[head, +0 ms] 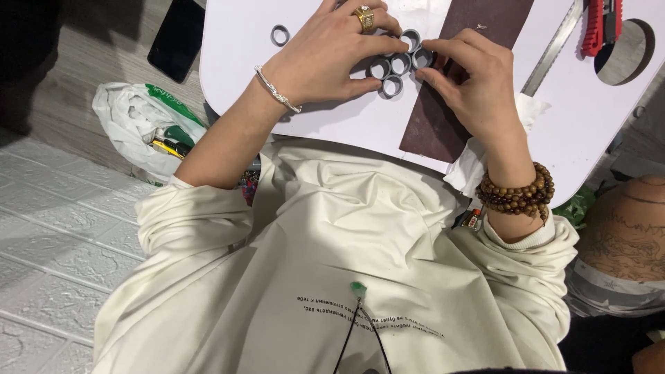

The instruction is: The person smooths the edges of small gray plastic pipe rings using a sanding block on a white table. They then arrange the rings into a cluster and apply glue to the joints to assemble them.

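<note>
Several short grey rings [399, 64] lie bunched together on a white board [332, 118] over my lap. My left hand [332, 55], with a gold ring and a silver bracelet, curls its fingers around the left side of the bunch. From the right, my right hand [471, 79], wearing a wooden bead bracelet, presses its fingertips against the cluster. It rests on a dark brown strip of sandpaper [443, 125]. One more grey ring [280, 34] lies alone to the left.
A metal ruler [554, 48] and a red utility knife [601, 28] lie at the board's upper right beside a round cut-out [627, 52]. A black phone [176, 38] and a white plastic bag [138, 125] sit on the floor at left.
</note>
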